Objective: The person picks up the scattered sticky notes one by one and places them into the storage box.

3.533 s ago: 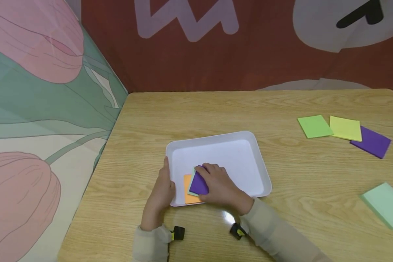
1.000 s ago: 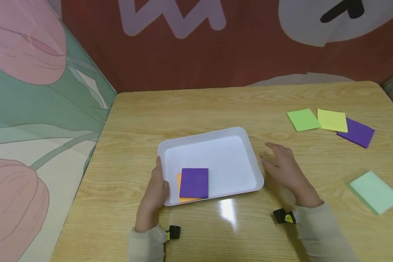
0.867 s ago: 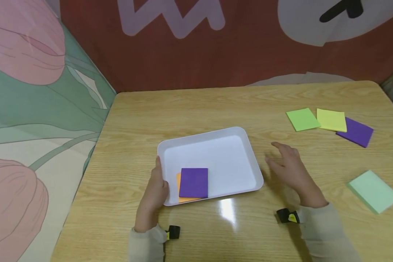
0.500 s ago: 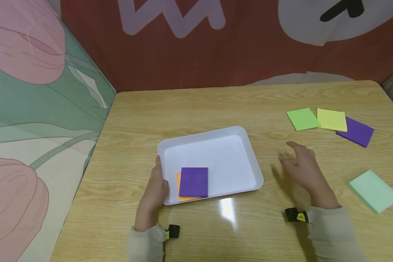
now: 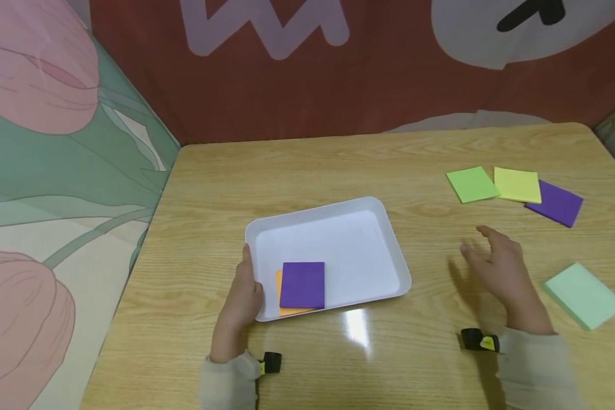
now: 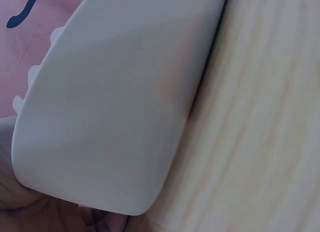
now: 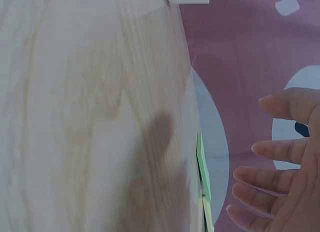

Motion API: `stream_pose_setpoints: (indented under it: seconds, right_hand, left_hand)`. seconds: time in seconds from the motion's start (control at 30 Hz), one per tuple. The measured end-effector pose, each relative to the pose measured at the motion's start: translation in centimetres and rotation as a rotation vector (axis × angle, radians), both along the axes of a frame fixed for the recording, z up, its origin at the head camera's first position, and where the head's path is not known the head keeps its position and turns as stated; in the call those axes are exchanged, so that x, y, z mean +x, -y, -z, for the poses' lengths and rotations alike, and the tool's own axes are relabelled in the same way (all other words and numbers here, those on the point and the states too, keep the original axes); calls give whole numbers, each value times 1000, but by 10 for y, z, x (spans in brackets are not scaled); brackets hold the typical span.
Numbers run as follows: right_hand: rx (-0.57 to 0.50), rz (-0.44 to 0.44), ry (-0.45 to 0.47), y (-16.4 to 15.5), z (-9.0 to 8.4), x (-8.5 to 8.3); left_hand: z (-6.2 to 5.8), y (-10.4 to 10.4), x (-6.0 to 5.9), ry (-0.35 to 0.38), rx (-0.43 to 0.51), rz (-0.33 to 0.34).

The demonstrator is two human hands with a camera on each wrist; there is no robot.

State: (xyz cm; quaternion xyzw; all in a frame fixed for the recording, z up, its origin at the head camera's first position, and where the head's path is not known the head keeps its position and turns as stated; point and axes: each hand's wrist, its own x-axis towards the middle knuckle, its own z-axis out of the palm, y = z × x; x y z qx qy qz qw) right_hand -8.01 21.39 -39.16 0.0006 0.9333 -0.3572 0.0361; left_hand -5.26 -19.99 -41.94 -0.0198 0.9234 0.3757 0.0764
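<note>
Left grip (image 5: 243, 296) curled round left end of white tray (image 5: 359, 250), right grip (image 5: 503, 267) spread, empty, near mint pad (image 5: 585, 293)

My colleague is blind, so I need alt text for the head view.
Left hand holding a white tray with a purple pad overlapping an orange one; empty right hand above the wooden table, near four more pads.

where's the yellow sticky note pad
In the head view, the yellow sticky note pad lies on the table at back right, between the lime-green pad and a purple pad.
</note>
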Motion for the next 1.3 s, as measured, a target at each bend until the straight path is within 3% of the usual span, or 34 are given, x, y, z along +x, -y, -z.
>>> stream_pose_setpoints:
  seconds: [0.2,0.5,1.1,1.3]
  right_hand:
    - [20,67,29,-13,1,7]
    - [55,150,104,-31,7,14]
    - [165,284,165,-61,10,27]
    - [200,347,233,-64,13,29]
  left_hand:
    - [0,0,0,29,8,-11]
    - [2,1,0,-15,10,0]
    - [1,0,0,-3,-2,-2]
    - [0,0,0,-11,0,-1]
